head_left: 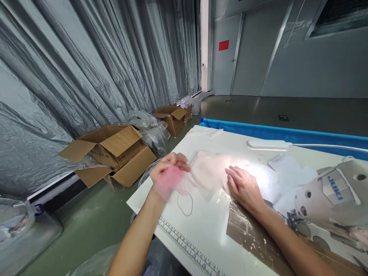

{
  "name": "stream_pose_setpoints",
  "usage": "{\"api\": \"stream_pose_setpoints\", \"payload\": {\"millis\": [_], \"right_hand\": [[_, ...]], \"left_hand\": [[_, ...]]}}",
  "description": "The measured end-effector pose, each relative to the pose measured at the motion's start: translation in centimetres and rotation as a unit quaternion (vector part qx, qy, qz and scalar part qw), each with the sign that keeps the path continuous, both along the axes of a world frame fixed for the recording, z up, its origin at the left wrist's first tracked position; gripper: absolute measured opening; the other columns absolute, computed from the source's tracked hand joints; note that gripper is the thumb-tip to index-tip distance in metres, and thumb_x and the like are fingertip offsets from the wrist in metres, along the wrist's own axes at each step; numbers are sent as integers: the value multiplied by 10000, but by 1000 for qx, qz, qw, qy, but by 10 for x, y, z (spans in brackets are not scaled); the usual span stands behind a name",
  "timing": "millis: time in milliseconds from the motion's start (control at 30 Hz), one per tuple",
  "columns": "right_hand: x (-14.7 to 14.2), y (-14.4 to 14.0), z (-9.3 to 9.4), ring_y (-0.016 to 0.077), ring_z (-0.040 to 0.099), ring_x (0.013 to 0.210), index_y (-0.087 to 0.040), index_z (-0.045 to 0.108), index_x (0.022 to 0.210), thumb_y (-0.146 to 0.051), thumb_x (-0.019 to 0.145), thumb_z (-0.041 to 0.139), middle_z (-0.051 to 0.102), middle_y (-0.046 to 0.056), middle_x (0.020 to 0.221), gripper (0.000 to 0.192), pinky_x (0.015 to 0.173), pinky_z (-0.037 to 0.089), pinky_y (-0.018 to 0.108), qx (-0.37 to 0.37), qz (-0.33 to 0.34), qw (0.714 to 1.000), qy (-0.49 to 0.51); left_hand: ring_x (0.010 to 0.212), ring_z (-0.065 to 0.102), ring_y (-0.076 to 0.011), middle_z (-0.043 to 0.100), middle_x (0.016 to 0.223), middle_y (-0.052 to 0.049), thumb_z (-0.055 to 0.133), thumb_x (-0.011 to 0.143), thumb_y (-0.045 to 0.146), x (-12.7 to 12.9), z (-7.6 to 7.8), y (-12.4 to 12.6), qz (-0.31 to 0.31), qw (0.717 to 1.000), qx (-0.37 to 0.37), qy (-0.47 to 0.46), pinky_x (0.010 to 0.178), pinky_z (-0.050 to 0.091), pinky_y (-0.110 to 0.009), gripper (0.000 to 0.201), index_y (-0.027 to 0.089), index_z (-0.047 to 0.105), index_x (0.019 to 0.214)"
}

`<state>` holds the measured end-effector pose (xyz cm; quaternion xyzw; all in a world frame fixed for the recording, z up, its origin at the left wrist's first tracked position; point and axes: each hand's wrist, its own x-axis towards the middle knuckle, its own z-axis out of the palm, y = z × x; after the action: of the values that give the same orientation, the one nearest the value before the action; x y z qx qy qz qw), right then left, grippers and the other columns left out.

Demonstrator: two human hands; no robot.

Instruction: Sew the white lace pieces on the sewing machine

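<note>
My left hand [170, 168] is curled closed around a piece of sheer pink fabric [172, 180], smeared by motion, above the table's left side. Fingers stretched and lying close together, my right hand [244, 188] rests on the table with its fingertips at the right edge of a pale, blurred piece of fabric [208, 172]. A thin loop of cord or elastic [185, 205] lies below the left hand. To the right of my right hand stands a JUKI sewing machine [330, 191].
The white table [201, 230] has a printed ruler [186, 245] along its front edge. A white lamp [268, 145] shines near white fabric scraps [293, 168]. Blue cloth [276, 132] borders the far edge. Open cardboard boxes [112, 149] and plastic bags [152, 130] stand on the floor left.
</note>
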<state>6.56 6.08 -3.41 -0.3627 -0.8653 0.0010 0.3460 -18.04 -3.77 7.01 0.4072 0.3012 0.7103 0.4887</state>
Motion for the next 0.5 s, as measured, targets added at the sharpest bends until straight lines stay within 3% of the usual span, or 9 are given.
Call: {"api": "stream_pose_setpoints", "payload": {"millis": [67, 133, 200, 267, 300, 367, 433, 500], "right_hand": [[-1, -1, 2, 256, 560, 1186, -224, 608, 1197, -222, 950, 369, 647, 85, 1203, 344, 969, 485, 444, 0, 22, 1000, 8], [-2, -4, 4, 241, 535, 1220, -219, 560, 1272, -223, 951, 371, 622, 90, 1246, 372, 1008, 460, 432, 2, 39, 999, 16], [-2, -7, 7, 249, 502, 1254, -199, 505, 1334, -242, 964, 370, 579, 119, 1302, 397, 1030, 434, 447, 2, 46, 998, 38], [-2, -10, 10, 267, 487, 1263, -183, 481, 1361, -268, 974, 376, 554, 147, 1317, 410, 1026, 429, 464, -5, 37, 996, 76], [-2, -11, 11, 275, 489, 1255, -174, 474, 1368, -279, 976, 380, 553, 159, 1309, 417, 1013, 437, 466, -10, 29, 995, 96], [-1, -13, 13, 285, 504, 1225, -154, 463, 1381, -290, 978, 378, 554, 180, 1280, 434, 980, 459, 465, -25, 9, 992, 126], [0, -12, 13, 282, 536, 1166, -156, 488, 1359, -303, 980, 366, 574, 174, 1228, 425, 935, 483, 453, -47, -11, 989, 140], [3, -6, 12, 287, 574, 1076, -187, 567, 1268, -317, 983, 336, 610, 154, 1138, 390, 874, 501, 463, -70, -48, 986, 145]], "left_hand": [[460, 462, -40, 557, 704, 12, 630, 615, 208, -13, 3, 1, 81, 995, -6, -64, 438, 384, -152, 261, 164, 373, 600], [394, 310, -15, 516, 661, 51, 629, 629, 192, -18, 2, 6, 139, 989, -28, -36, 363, 250, -128, 217, 176, 425, 699], [413, 324, -36, 535, 662, 50, 630, 688, 245, -13, -5, 11, 176, 980, -53, 79, 378, 244, -137, 247, 189, 502, 890], [518, 456, -76, 587, 732, 13, 627, 749, 322, 2, -16, 14, 201, 942, -51, 263, 459, 344, -160, 370, 192, 522, 1079], [597, 513, -95, 606, 802, -9, 634, 764, 349, 12, -22, 15, 205, 905, -39, 371, 524, 402, -183, 401, 198, 537, 1123], [747, 574, -139, 610, 995, -45, 671, 746, 422, 34, -36, 15, 174, 801, -6, 573, 622, 466, -242, 470, 236, 579, 1168], [856, 588, -186, 573, 1135, -57, 687, 729, 506, 52, -49, 15, 127, 706, 27, 696, 641, 489, -282, 580, 292, 562, 1253], [920, 579, -212, 565, 1166, -57, 644, 794, 461, 61, -59, 16, 100, 638, 51, 761, 684, 508, -317, 493, 311, 572, 1259]]}}
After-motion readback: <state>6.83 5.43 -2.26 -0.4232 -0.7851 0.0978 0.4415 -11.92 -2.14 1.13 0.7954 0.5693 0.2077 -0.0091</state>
